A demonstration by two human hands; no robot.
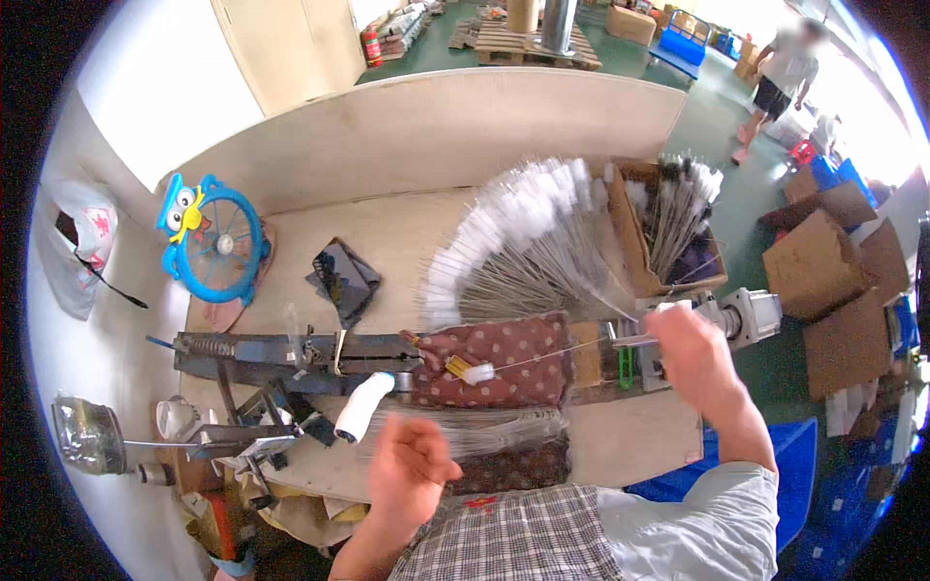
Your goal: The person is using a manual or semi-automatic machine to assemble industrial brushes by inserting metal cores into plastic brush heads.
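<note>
My left hand (pixel 412 467) hovers over the near edge of the bench, fingers loosely bent and thumb apart, with nothing visible in it. Beside it, a white-wrapped handle (pixel 364 407) slants up toward a long metal rail machine (pixel 262 351). At the machine's right end my right hand (pixel 686 351) is closed next to a motor-like metal unit (pixel 751 320); its fingertips are blurred, so what they grip is hidden. A thin wire (pixel 542 359) runs leftward over a brown polka-dot cloth (pixel 518 339) to a small white-and-yellow piece (pixel 473 372).
Behind the machine, many thin-stemmed white brushes (pixel 504 242) lie fanned out beside a cardboard box (pixel 630 232) of dark-tipped ones. Clear wire stems (pixel 465 433) lie nearer me. A blue round fan (pixel 218 242) stands left. Another person (pixel 790 73) is far right.
</note>
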